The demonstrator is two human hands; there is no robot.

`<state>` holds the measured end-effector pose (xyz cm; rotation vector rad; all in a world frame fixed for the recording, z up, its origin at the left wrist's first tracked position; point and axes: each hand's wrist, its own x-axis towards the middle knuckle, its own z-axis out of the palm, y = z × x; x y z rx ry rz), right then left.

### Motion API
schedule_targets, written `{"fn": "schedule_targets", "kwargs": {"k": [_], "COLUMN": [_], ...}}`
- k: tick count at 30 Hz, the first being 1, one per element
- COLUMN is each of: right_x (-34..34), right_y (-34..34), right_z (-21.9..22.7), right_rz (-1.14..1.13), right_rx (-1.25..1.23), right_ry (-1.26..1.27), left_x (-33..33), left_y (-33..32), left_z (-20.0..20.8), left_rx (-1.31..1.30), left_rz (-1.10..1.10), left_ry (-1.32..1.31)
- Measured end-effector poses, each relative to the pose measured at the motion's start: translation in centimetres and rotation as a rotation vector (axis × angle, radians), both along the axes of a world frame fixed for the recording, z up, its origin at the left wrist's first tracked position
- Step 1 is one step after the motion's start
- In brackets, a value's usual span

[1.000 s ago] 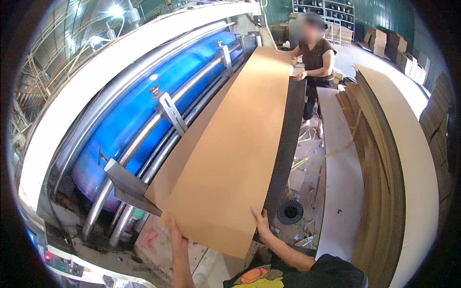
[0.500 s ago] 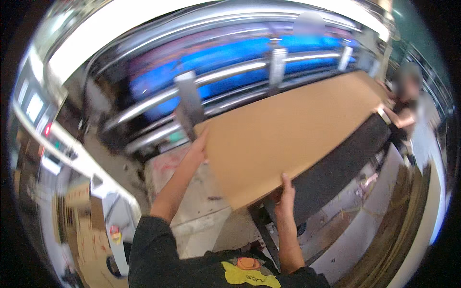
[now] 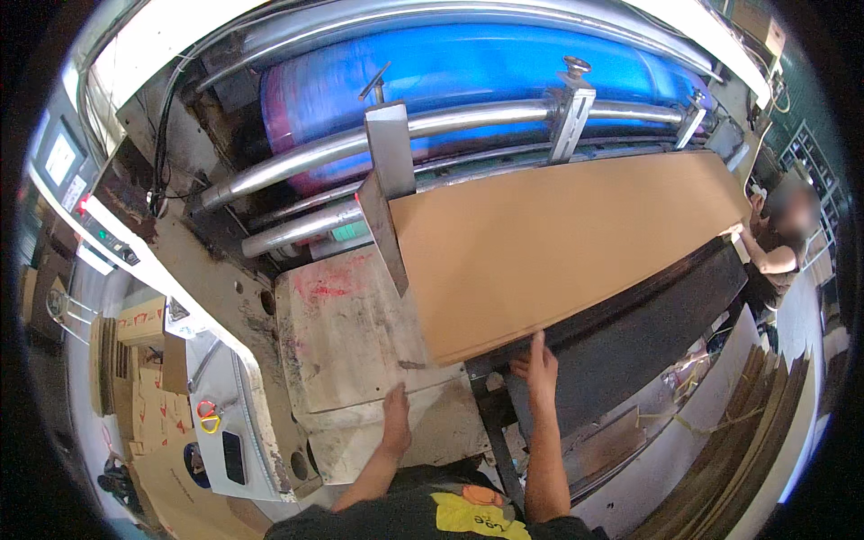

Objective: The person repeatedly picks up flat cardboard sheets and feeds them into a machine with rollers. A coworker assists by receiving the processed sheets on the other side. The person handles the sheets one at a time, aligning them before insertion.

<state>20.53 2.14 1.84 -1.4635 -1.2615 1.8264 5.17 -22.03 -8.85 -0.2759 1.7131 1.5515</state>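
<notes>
One long brown corrugated cardboard sheet (image 3: 558, 243) lies on the feed bed before the big blue roller (image 3: 468, 67), apparently being fed in; right hand (image 3: 537, 364) presses flat-fingered against its near edge, left hand (image 3: 395, 418) rests spread on the stained metal plate (image 3: 351, 333); next likely an even push forward

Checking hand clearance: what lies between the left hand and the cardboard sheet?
In the head view, only the stained metal plate separates the left hand from the cardboard sheet.

Long brown cardboard sheet (image 3: 558, 243) on the machine.
It lies flat and plain, its left end against a grey metal guide plate (image 3: 385, 193).
</notes>
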Motion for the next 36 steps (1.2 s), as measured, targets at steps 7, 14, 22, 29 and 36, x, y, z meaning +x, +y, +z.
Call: {"fn": "schedule_targets", "kwargs": {"k": [7,14,22,29,36], "right_x": [-10.2,-12.3,-11.6,-10.8,-11.7], "right_y": [0.7,2.5,5.2,4.7,5.8], "right_z": [-5.4,-7.7,-10.6,-6.7,-5.0], "right_rz": [-0.658,-0.724,-0.638,-0.834,-0.699], "right_rx": [0.698,0.860,0.844,0.760,0.705], "right_ry": [0.398,0.216,-0.024,0.236,0.383], "left_x": [4.6,0.8,-0.4,0.1,-5.0], "left_y": [-4.5,-5.8,-6.9,-3.1,9.9], "left_z": [-0.5,1.6,2.0,0.9,3.0], "left_rx": [-0.174,-0.170,-0.270,0.169,0.291], "left_rz": [-0.206,-0.179,-0.171,-0.127,-0.217], "left_ry": [0.233,0.441,0.548,0.655,1.148]}}
